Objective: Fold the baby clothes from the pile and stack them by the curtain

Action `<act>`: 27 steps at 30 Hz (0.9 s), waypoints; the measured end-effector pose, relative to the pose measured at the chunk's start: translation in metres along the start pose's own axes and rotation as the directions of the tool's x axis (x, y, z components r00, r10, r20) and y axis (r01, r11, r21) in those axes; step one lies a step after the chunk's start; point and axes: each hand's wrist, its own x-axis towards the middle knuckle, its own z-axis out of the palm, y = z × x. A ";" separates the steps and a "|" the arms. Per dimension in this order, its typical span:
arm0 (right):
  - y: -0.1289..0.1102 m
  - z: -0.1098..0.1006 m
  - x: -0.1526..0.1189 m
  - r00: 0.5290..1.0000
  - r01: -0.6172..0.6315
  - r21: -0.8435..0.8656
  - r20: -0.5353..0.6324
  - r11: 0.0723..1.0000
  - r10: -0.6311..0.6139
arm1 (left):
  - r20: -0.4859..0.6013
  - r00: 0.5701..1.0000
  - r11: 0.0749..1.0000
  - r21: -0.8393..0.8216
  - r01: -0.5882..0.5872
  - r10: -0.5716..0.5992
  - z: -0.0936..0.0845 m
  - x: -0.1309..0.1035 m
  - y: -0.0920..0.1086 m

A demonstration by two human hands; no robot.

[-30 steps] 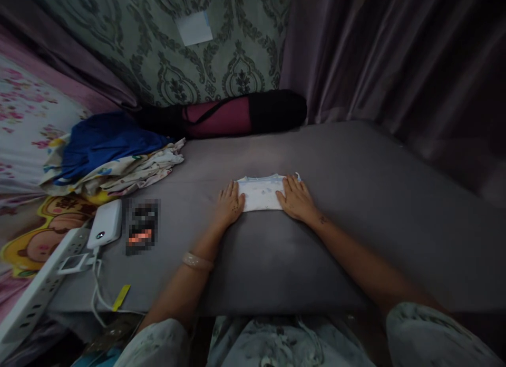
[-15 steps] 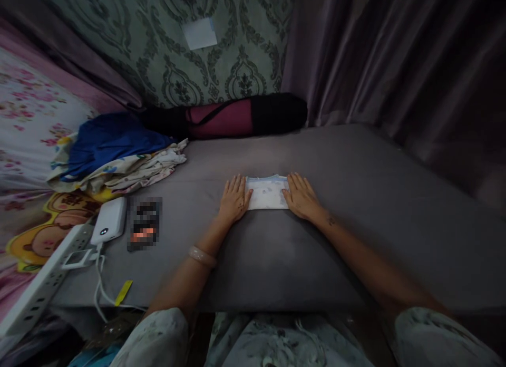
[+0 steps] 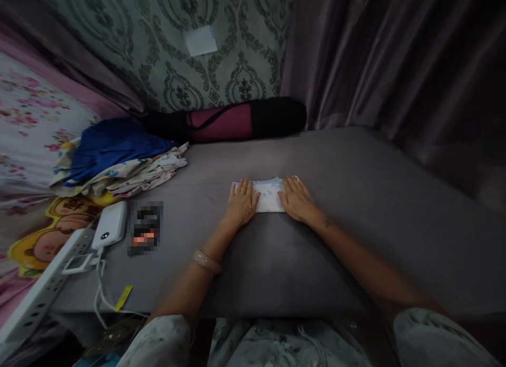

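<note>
Both hands flat, fingers spread open, palms down on a small folded white cloth (image 3: 269, 195) at centre of the grey mattress (image 3: 356, 198): left hand (image 3: 242, 202) on its 9 o'clock end, right hand (image 3: 297, 199) on its 3 o'clock end, nothing gripped. At 10 o'clock, a pile of clothes (image 3: 118, 156) w/ blue fabric on top; at 12, a dark rolled bag (image 3: 237, 120) against the wall, contents not visible. At 8 o'clock, a white power bank (image 3: 109, 224) near the mattress edge, next to a power strip (image 3: 43, 282).

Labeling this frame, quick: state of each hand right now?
Left hand: open, flat, palm down on the left end of the folded white cloth.
Right hand: open, flat, palm down on the cloth's right end.
</note>
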 end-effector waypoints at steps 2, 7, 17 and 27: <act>-0.006 0.004 0.000 1.000 0.020 0.001 -0.003 1.000 -0.020 | 0.022 1.000 1.000 0.001 -0.018 0.018 0.003 -0.001 0.010; -0.009 0.017 -0.003 0.999 0.017 -0.016 0.040 1.000 -0.016 | 0.086 0.996 1.000 0.000 0.005 -0.005 0.015 -0.003 0.017; -0.027 0.006 0.005 0.996 0.088 0.033 -0.013 0.996 -0.087 | -0.046 0.996 0.995 -0.047 -0.084 0.082 0.008 0.001 0.031; -0.034 0.007 0.008 0.995 0.079 0.066 0.059 0.995 -0.083 | -0.215 0.976 0.883 -0.463 -0.070 -0.036 0.016 0.005 -0.001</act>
